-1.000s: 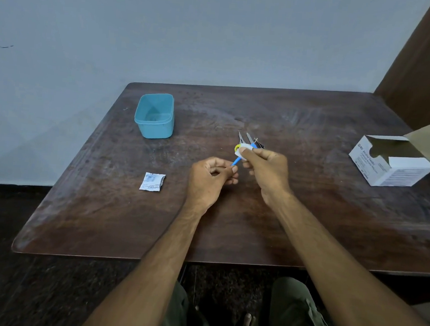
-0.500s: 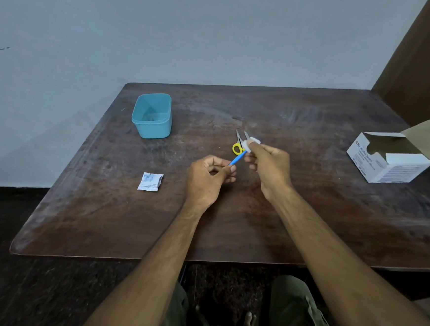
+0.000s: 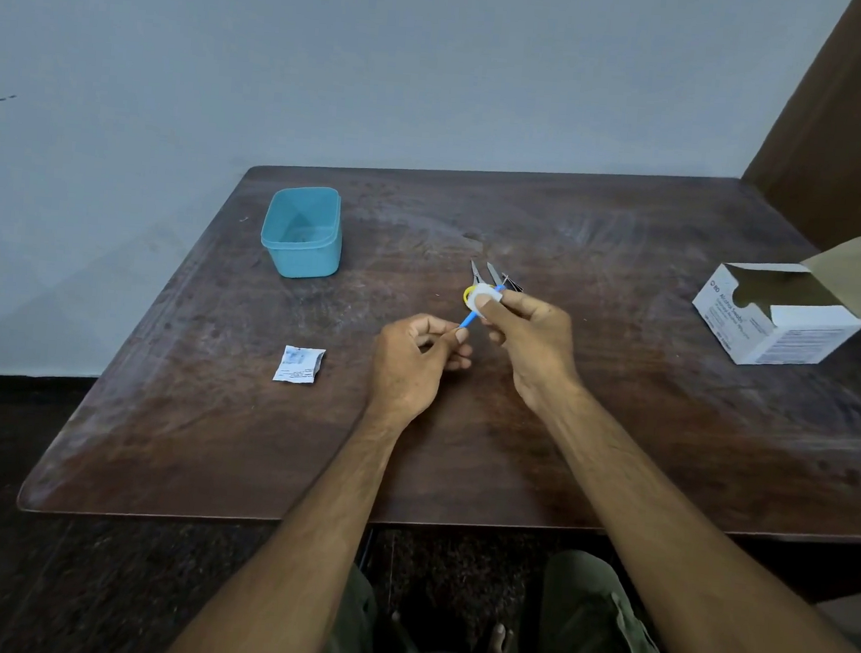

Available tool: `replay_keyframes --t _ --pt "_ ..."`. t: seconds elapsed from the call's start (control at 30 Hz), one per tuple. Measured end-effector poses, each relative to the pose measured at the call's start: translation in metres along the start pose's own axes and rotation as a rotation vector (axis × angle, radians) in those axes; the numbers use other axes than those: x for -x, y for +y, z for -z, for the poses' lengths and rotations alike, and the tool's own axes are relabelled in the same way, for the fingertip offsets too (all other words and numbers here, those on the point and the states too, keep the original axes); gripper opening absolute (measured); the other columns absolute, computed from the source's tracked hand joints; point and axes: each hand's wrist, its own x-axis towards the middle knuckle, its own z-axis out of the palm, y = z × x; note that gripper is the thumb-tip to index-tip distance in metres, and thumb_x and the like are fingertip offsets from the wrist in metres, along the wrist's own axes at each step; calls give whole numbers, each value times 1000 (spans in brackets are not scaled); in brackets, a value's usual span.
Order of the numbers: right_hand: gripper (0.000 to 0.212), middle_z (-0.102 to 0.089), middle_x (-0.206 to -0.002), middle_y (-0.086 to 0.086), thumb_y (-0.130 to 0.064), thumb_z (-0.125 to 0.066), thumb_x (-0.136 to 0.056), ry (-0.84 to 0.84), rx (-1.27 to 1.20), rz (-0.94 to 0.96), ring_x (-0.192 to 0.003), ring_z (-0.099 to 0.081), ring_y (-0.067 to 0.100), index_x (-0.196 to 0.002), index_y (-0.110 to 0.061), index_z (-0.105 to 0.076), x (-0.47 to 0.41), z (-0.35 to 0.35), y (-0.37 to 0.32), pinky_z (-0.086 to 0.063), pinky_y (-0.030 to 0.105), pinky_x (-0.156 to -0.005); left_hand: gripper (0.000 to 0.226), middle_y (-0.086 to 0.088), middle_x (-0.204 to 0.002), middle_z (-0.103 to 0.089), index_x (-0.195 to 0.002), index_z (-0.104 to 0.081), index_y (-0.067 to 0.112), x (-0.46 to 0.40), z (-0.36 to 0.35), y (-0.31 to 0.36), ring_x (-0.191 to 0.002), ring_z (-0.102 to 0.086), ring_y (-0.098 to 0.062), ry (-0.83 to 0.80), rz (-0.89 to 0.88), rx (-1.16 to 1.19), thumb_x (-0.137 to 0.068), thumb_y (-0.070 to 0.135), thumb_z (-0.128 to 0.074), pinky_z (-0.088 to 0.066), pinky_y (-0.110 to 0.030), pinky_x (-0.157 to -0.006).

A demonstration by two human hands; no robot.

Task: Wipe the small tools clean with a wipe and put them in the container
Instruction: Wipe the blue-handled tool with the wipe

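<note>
My left hand (image 3: 415, 361) pinches the near end of a thin blue tool (image 3: 468, 320) above the middle of the table. My right hand (image 3: 530, 342) pinches a white wipe (image 3: 486, 295) folded round the tool's far end. Just behind the wipe, small scissors with a yellow handle (image 3: 473, 280) and other small metal tools (image 3: 504, 280) lie on the table, partly hidden by the wipe and fingers. The blue container (image 3: 303, 234) stands open at the back left, well apart from both hands.
A torn white wipe sachet (image 3: 298, 364) lies left of my left hand. An open white box of swabs (image 3: 779, 323) sits at the right edge of the brown wooden table (image 3: 615, 444). A wall runs behind the table.
My right hand has slid the wipe back down along the blue tool towards my left hand. My left hand has kept its hold in place.
</note>
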Motion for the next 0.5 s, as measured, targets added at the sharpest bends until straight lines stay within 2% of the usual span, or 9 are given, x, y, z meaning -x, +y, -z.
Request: replay_keyframes --t 0.1,0.2,0.3,0.37,0.5 --pt "3 -70 -75 -2 -15 -73 -84 -5 -14 -12 -60 -56 1 -82 -14 -75 -2 3 -3 -43 16 -57 10 -11 -72 -72 -90 -69 -2 0 -1 0 -59 -69 -16 -14 0 2 -91 6 -63 -56 -20 -60" --pt "20 -67 -62 -5 -20 -69 -88 23 -46 -17 -58 -56 5 -68 -14 -71 -8 5 -7 -43 16 -54 8 -10 -72 -72 -89 -69 2 0 -1 -1 -60 -70 -16 -12 -5 -10 -91 7 -63 -56 -19 -60" --pt "4 -72 -82 7 -14 -72 -84 -37 -32 -14 -64 -56 6 -81 -11 -75 -5 4 -3 -44 16 -58 10 -10 -72 -72 -90 -70 2 -1 0 -2 -61 -70 -17 -12 -9 -6 -92 8 -62 -57 -21 -62" --pt "3 -73 -89 10 -12 -73 -83 -54 -53 -17 -70 -57 8 -84 -11 -75 -4 4 -1 -44 18 -61 11 -10 -72 -72 -92 -69 1 -1 -1 -1 -60 -69 -17 -17 -14 -9 -93 7 -60 -57 -21 -62" --pt "15 -65 -71 4 -16 -71 -86 -30 -93 -12 -62 -56 7 -71 -14 -72 -11 7 -2 -44 18 -57 13 -9 -71 -71 -94 -68 1 0 -2 -1 -58 -69 -15 -32 -28 -24 -95 7 -57 -57 -20 -60"
